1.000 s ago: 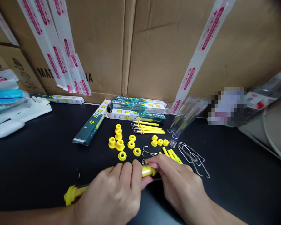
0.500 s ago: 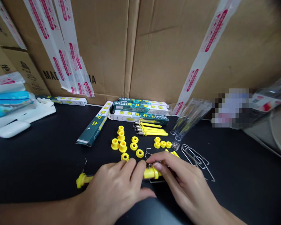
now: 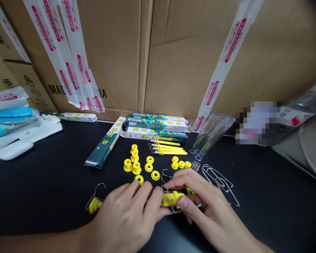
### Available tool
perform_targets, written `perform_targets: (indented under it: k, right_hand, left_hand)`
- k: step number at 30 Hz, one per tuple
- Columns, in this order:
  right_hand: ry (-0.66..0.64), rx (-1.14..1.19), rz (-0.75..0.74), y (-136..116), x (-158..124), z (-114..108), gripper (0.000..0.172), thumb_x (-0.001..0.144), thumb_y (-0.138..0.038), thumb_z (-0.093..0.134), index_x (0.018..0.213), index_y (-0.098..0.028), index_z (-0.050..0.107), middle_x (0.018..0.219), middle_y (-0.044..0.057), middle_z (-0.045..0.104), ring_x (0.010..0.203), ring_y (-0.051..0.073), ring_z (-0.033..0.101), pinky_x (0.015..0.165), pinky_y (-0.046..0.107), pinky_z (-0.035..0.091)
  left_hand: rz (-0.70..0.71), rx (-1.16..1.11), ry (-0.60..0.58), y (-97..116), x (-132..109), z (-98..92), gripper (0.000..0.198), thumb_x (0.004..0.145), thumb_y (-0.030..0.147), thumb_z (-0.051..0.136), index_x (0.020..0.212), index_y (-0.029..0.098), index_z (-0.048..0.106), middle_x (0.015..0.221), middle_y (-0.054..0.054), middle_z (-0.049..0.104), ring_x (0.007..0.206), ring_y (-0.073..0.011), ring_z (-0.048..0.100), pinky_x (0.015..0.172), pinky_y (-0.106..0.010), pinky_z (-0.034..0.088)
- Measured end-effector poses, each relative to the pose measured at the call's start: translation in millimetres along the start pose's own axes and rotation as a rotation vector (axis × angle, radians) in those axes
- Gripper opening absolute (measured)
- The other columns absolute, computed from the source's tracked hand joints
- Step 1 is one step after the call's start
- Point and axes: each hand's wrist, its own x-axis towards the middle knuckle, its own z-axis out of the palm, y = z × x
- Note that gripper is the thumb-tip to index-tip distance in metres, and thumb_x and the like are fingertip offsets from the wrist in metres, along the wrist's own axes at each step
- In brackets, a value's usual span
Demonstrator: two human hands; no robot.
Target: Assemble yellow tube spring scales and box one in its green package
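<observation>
The left hand (image 3: pixel 126 219) and right hand (image 3: pixel 213 211) close their fingers (image 3: pixel 183 201) around a short yellow plastic tube (image 3: pixel 171 198) at the counter's (image 3: pixel 42 196) front, below yellow rings (image 3: pixel 155 175). A wire hook (image 3: pixel 95 193) on a yellow cap (image 3: pixel 94 205) now shows more fully at left.

Twelve yellow rings (image 3: pixel 148 167) lie at centre, four yellow rods (image 3: pixel 168 147) in a row above them, five green boxes (image 3: pixel 104 142) toward the upper middle, and one yellow tube (image 3: pixel 170 199) between the left hand (image 3: pixel 126 219) and right hand (image 3: pixel 202 207).

My left hand (image 3: pixel 126 219) and right hand (image 3: pixel 206 207) gripping a yellow plastic tube (image 3: pixel 170 199), yellow plastic rings (image 3: pixel 155 175) just above
</observation>
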Motion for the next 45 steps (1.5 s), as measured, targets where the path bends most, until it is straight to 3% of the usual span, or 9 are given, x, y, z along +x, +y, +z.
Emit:
perform_targets:
  k: [2,4,8,12,17,20,27,37,45]
  right_hand:
    - [-0.051,0.156,0.179,-0.4,0.6,1.5,0.036,0.103,-0.055,0.054,0.110,-0.023,0.070,0.082,0.000,0.064,0.053,0.011,0.060,0.047,0.022,0.048]
    - [-0.053,0.295,0.277,-1.1,0.5,2.8,0.042,0.102,-0.061,0.053,0.116,-0.024,0.068,0.073,-0.003,0.061,0.050,0.010,0.058,0.048,0.022,0.048]
    - [-0.026,0.496,0.203,-3.4,-2.6,3.5,0.038,0.097,-0.058,0.065,0.122,-0.030,0.067,0.086,-0.001,0.067,0.063,0.010,0.062,0.058,0.021,0.054]
    - [-0.006,0.585,0.186,-4.2,-3.4,3.3,0.035,0.086,-0.038,0.085,0.119,-0.037,0.071,0.091,-0.003,0.071,0.069,0.009,0.064,0.065,0.018,0.058]
    - [0.086,0.499,0.153,-3.9,4.0,-0.5,0.015,0.081,-0.031,0.089,0.095,-0.029,0.083,0.084,-0.001,0.079,0.066,0.011,0.073,0.064,0.016,0.062]
    - [0.149,0.400,0.085,-5.9,7.8,-1.7,0.016,0.072,-0.023,0.095,0.085,-0.027,0.086,0.077,-0.001,0.083,0.066,0.013,0.078,0.064,0.013,0.063]
    - [0.153,0.540,0.141,-2.5,3.5,7.0,0.019,0.071,-0.023,0.096,0.083,-0.026,0.083,0.076,-0.002,0.083,0.064,0.018,0.081,0.064,0.019,0.067]
    - [0.136,0.562,0.216,-1.9,-1.8,8.6,0.019,0.074,-0.022,0.094,0.082,-0.026,0.077,0.073,-0.004,0.082,0.066,0.016,0.080,0.066,0.020,0.066]
    - [0.111,0.587,0.262,0.2,0.8,10.2,0.021,0.078,-0.033,0.091,0.088,-0.023,0.076,0.073,0.000,0.081,0.065,0.018,0.079,0.067,0.024,0.067]
  left_hand:
    - [0.004,0.027,0.019,-0.2,0.9,-0.9,0.037,0.114,0.024,0.029,0.097,0.016,0.060,0.072,-0.002,0.077,0.061,-0.0219,0.076,0.045,-0.035,0.049]
    - [0.006,0.052,0.038,-0.2,2.2,-1.5,0.035,0.114,0.023,0.029,0.099,0.016,0.060,0.073,-0.002,0.078,0.061,-0.0216,0.077,0.045,-0.034,0.049]
    - [-0.002,0.085,0.046,-1.1,4.8,-1.3,0.037,0.115,0.020,0.026,0.098,0.015,0.059,0.070,-0.003,0.077,0.058,-0.0196,0.076,0.046,-0.032,0.049]
    - [0.001,0.113,0.062,-2.4,5.8,-1.5,0.037,0.115,0.021,0.024,0.102,0.012,0.058,0.068,-0.003,0.077,0.056,-0.0183,0.075,0.048,-0.031,0.051]
    - [0.012,0.111,0.049,-2.1,5.9,-4.3,0.039,0.115,0.026,0.024,0.101,0.013,0.058,0.069,-0.004,0.077,0.057,-0.0190,0.076,0.044,-0.030,0.049]
    - [0.031,0.079,0.031,-2.0,5.2,-5.9,0.037,0.115,0.024,0.027,0.103,0.011,0.059,0.067,-0.002,0.076,0.056,-0.0182,0.075,0.045,-0.030,0.049]
    - [0.045,0.011,0.046,-0.4,2.7,-5.1,0.032,0.114,0.020,0.034,0.105,0.008,0.062,0.067,-0.001,0.075,0.054,-0.0168,0.073,0.046,-0.031,0.051]
    - [0.045,0.042,0.061,0.6,5.0,-2.1,0.035,0.115,0.017,0.029,0.099,0.009,0.059,0.071,-0.005,0.079,0.058,-0.0186,0.077,0.043,-0.031,0.052]
    - [0.052,0.086,-0.049,0.8,3.1,-1.2,0.036,0.115,0.017,0.024,0.104,0.008,0.058,0.071,-0.005,0.076,0.055,-0.0194,0.075,0.044,-0.032,0.053]
